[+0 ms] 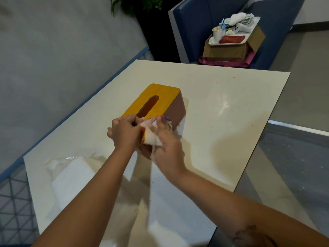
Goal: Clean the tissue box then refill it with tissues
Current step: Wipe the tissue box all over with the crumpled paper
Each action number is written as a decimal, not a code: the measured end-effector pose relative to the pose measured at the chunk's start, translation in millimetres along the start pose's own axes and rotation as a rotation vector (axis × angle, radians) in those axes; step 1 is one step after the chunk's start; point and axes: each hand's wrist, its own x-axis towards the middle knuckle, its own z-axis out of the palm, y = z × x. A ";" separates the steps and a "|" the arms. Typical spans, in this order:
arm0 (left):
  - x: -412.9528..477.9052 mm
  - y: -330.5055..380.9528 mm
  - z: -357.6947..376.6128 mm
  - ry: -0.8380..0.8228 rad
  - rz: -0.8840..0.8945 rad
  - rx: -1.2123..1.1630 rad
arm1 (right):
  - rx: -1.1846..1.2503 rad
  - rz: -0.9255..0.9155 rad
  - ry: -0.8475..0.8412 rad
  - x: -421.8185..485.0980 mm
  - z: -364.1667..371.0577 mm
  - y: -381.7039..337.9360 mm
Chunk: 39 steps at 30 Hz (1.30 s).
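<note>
Tissues (71,179) wait at 7 o'clock as your left hand (124,132) grips the box (160,98) and your right hand (167,148) clutches a cloth (150,137) to it; finish wiping, then refill.

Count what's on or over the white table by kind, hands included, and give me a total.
Tissue box: 1
Cloth: 1
Pack of tissues: 1
Hands: 2, left hand and right hand
Total: 5
</note>
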 end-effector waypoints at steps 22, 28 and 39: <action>-1.5 0.9 -1.0 0.013 0.021 0.038 | -0.167 0.158 0.033 63.9 -58.0 -14.0; -2.6 1.4 -1.2 0.011 0.003 0.053 | -0.485 -0.057 -0.120 37.4 -43.0 -3.9; 0.7 -2.2 -0.4 0.008 0.016 0.034 | -0.654 -0.480 -0.222 -0.7 -32.1 7.1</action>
